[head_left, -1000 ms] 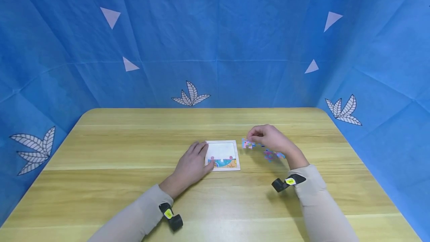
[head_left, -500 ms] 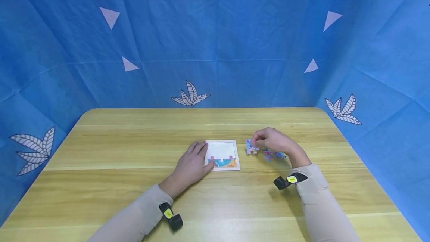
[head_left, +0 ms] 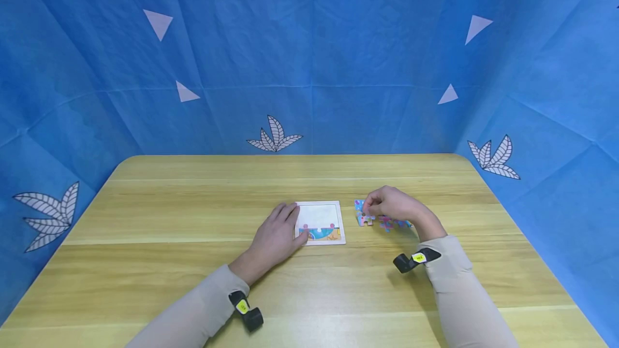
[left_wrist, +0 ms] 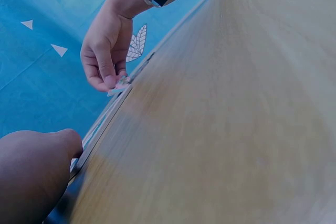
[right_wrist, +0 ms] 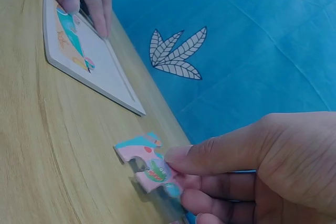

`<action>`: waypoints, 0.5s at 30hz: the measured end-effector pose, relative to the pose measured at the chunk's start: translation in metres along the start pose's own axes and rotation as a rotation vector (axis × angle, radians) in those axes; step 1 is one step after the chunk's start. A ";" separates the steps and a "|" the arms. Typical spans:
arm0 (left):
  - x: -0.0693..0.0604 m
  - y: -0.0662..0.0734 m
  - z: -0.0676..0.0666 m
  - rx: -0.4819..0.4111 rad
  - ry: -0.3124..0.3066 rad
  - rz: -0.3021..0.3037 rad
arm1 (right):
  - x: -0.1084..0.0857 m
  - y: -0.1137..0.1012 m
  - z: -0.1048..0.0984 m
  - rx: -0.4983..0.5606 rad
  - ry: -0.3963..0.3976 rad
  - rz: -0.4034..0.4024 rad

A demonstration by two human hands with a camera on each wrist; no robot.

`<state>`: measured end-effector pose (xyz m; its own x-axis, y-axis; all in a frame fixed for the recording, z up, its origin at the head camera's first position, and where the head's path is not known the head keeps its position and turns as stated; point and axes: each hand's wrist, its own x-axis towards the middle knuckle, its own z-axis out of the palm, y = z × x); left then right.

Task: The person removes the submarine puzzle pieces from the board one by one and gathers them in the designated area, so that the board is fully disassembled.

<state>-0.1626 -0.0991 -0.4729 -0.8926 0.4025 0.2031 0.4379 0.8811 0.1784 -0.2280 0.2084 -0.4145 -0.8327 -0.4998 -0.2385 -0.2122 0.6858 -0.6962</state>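
Toward the wooden table's (head_left: 159, 203) far edge, the right hand's (head_left: 393, 204) pinched pink jigsaw piece (right_wrist: 153, 168) could be dropped through slipping. A white rectangular frame (head_left: 318, 215) is touched by the left (head_left: 274, 234).

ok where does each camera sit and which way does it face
Head: worn on the head, facing forward and down at the table, frame and backdrop; both sleeves, left hand and right hand show.
Left wrist: on that wrist, looking along the table; left hand near, cropped at lower left, right hand beyond.
Right wrist: on that wrist, looking at the right hand pinching a puzzle piece; left hand on frame beyond.
Shared: both wrist views show both hands.
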 end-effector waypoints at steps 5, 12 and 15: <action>0.000 0.000 0.000 -0.007 -0.004 -0.005 | -0.001 -0.002 0.001 -0.040 0.001 -0.009; 0.000 0.000 0.000 -0.009 -0.005 -0.007 | -0.003 -0.005 0.002 -0.060 0.004 0.002; 0.000 0.000 0.000 -0.010 -0.009 -0.010 | -0.003 -0.005 0.002 -0.067 0.004 0.005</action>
<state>-0.1624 -0.0988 -0.4725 -0.8977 0.3961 0.1930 0.4303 0.8824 0.1902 -0.2239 0.2053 -0.4116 -0.8357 -0.4941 -0.2397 -0.2414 0.7225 -0.6478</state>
